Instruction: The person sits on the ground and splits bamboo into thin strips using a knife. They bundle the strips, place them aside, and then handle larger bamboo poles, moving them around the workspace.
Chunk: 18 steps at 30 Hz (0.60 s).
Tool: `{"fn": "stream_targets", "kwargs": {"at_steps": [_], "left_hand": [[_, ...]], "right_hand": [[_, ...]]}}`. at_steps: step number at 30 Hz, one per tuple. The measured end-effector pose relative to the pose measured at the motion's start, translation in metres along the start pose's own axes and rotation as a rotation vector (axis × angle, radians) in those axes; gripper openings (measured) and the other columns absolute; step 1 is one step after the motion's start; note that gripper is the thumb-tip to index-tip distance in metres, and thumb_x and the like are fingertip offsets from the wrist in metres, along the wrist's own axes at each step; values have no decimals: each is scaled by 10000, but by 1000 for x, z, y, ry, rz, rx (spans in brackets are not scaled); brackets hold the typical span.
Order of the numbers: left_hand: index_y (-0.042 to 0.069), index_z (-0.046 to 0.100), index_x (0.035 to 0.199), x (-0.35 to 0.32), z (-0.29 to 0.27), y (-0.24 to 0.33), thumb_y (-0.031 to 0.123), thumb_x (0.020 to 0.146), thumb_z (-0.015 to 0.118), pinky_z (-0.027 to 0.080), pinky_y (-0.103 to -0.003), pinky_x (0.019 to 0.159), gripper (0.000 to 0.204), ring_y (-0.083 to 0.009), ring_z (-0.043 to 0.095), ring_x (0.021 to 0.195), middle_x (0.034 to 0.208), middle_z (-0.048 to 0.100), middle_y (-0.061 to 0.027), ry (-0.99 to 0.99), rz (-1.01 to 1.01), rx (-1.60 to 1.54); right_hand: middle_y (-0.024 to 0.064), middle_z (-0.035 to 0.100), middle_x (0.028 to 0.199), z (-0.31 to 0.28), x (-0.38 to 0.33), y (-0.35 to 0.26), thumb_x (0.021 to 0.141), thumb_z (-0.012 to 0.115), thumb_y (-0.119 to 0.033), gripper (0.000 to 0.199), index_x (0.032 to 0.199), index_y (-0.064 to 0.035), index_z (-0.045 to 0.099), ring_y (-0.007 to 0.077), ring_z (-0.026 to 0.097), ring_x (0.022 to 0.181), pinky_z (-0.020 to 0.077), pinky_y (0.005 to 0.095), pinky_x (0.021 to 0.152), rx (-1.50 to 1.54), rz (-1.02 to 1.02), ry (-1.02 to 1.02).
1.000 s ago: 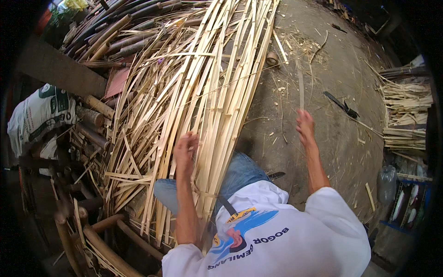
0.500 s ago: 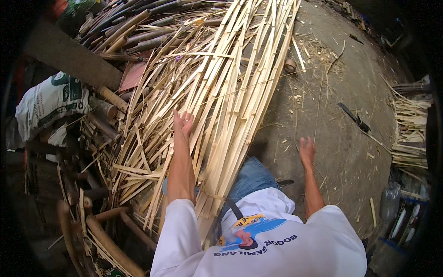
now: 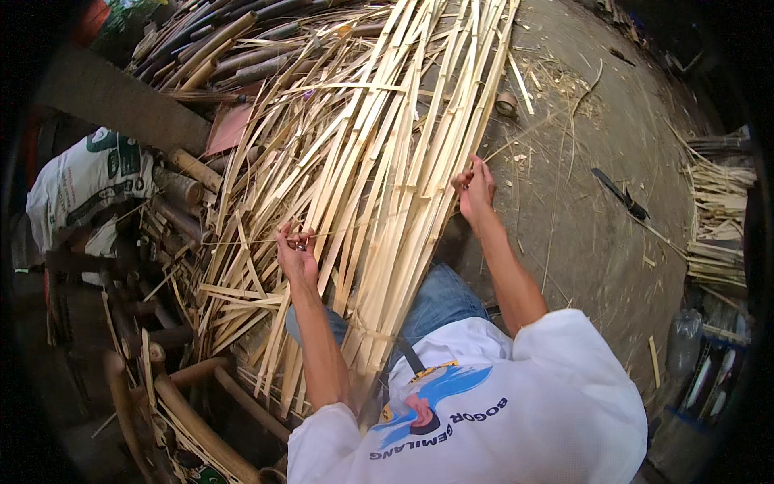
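Observation:
A long bundle of pale split bamboo strips (image 3: 387, 234) stretches from my lap up toward the far side. Near its close end a band (image 3: 372, 332) goes around it. My left hand (image 3: 298, 256) is closed in a pinch at the bundle's left side, on a thin bamboo tie (image 3: 343, 230). This tie crosses over the strips and sticks out past the hand on the left. At the bundle's right edge my right hand (image 3: 477, 189) pinches the tie too, and its free end trails off to the upper right.
Loose strips (image 3: 266, 194) and bamboo poles (image 3: 250, 68) pile up at left and far left. A white sack (image 3: 89, 181) and a wooden frame (image 3: 189, 411) stand at left. On the floor lie a dark knife (image 3: 619, 194) and a bamboo piece (image 3: 506, 103). More strips (image 3: 717, 218) are stacked at right.
My right hand has come from over the floor up and left to the bundle's edge, now pinching the tie. My left hand has drawn lower and slightly left, closing from an open pose.

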<state>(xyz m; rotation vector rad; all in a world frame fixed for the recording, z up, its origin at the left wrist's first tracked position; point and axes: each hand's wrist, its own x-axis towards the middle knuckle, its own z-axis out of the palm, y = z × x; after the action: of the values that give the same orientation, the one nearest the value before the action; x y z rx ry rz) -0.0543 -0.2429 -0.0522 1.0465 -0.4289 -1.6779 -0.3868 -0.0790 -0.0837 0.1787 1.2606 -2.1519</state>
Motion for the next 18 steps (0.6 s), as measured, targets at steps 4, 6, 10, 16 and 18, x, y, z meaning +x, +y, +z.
{"fn": "stream_targets", "kwargs": {"at_steps": [4, 6, 10, 16, 18], "left_hand": [[23, 577, 1125, 16, -20, 13, 266, 1027, 480, 399, -265, 524, 279, -102, 379, 503, 615, 368, 29, 70, -29, 5], [-1, 575, 1141, 27, -20, 17, 257, 1017, 504, 393, -267, 497, 295, -84, 364, 491, 606, 352, 36, -4, -12, 30], [2, 579, 1172, 36, -27, 11, 272, 1025, 494, 457, -298, 560, 319, -91, 428, 583, 647, 399, 26, -121, -35, -20], [47, 576, 1212, 17, 10, -7, 296, 1016, 506, 500, -311, 682, 324, -143, 491, 716, 809, 471, -4, 168, -118, 33], [70, 513, 1304, 46, -37, -11, 321, 1008, 514, 503, -372, 815, 388, -207, 540, 910, 1047, 517, -73, 218, -86, 76]], "right_hand": [[-63, 335, 655, -15, -62, 1, 1047, 442, -327, 385, 1294, -42, 522, 61, 354, 517, 393, 228, 478, -382, 164, -434], [-74, 334, 632, -27, -91, 5, 1043, 453, -322, 397, 1309, -46, 553, 55, 361, 497, 393, 223, 452, -631, 187, -592], [-22, 445, 612, -30, -148, -4, 1021, 487, -245, 342, 1259, -49, 634, 74, 464, 547, 442, 268, 506, -1005, 238, -873], [99, 557, 696, -30, -171, -10, 998, 518, -207, 315, 1235, -32, 627, 150, 503, 689, 460, 334, 677, -1264, 169, -1073], [112, 594, 763, -26, -178, -11, 989, 532, -198, 304, 1224, -37, 639, 172, 549, 746, 475, 341, 725, -1327, 254, -1128]]}}
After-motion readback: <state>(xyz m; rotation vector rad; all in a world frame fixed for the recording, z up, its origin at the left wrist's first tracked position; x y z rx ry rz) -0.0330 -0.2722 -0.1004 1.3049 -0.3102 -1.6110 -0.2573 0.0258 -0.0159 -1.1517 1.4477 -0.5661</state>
